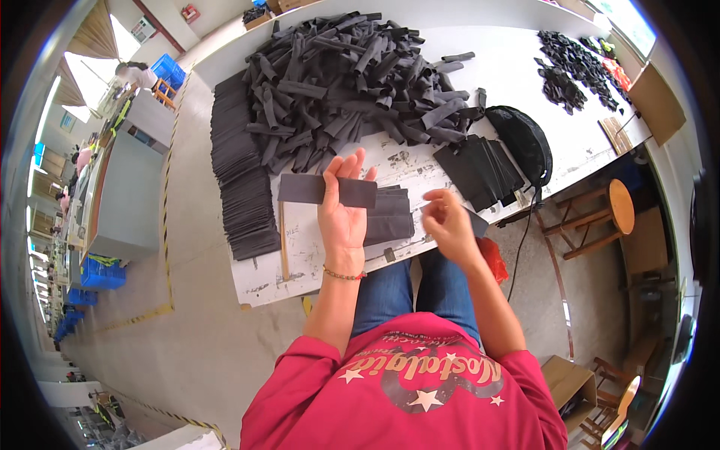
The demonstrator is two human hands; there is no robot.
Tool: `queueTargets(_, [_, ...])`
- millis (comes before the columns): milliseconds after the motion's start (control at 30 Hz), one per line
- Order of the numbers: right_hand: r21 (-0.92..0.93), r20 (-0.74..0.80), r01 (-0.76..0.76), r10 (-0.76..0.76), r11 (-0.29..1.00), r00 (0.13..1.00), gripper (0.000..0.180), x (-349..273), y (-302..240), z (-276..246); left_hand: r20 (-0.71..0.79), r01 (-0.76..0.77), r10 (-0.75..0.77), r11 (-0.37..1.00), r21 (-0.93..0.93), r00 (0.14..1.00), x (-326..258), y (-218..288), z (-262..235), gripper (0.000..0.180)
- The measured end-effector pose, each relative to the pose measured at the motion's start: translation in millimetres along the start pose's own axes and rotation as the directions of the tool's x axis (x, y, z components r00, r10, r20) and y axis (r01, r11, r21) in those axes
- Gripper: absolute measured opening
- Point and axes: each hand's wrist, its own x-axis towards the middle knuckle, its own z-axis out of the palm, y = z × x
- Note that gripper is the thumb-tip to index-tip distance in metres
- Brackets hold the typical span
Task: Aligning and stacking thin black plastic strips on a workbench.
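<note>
A person in a red shirt (405, 390) and blue jeans sat at a white table (259, 285) with both hands above its near edge. The left hand (345, 221), palm turned upward, held a flat, dark grey rectangular strip (301, 190); its grip was closed on the piece, thumb across the front and fingers behind, the strip lying roughly level above the tabletop. The right hand (448, 225) was apart from it, fingers curled in toward the thumb in a narrow grip; whether anything was pinched there could not be told. Between the hands, flat black pieces (390, 217) lay on the table. Beyond rose a large, jumbled heap of dark rolled tubes (360, 82), and along the left side ran a long, tightly packed row of black pieces (241, 165). A thin wooden stick (283, 244) lay just beside that row. To the right, a fanned black stack (480, 171) sat beside a rounded black object (523, 142), and a wooden stool (620, 208) stood past the table's edge.
</note>
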Motion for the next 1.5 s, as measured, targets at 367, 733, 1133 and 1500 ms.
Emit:
queueTargets(367, [-0.338, -0.124, 0.571, -0.637, 0.748, 0.761, 0.036, 6, -23, 47, -0.168, 0.153, -0.124, 0.972, 0.176, 0.978, -22, -7, -5, 0.049])
queueTargets(733, [0.373, -0.076, -0.023, 0.055, 0.927, 0.996, 0.026, 5, -3, 30, -0.417, 0.153, 0.004, 0.927, 0.343, 0.909, -32, -1, -26, 0.014])
queueTargets(1133, [0.405, 0.043, -0.191, 0.19, 0.894, 0.981, 0.027, 4, 14, 35, -0.459, 0.139, 0.097, 0.88, 0.453, 0.883, -32, 6, -43, 0.018])
queueTargets(1500, [0.418, 0.068, -0.214, 0.204, 0.883, 0.977, 0.027, 3, 25, 35, -0.421, 0.122, 0.071, 0.901, 0.415, 0.904, -29, 15, -53, 0.019])
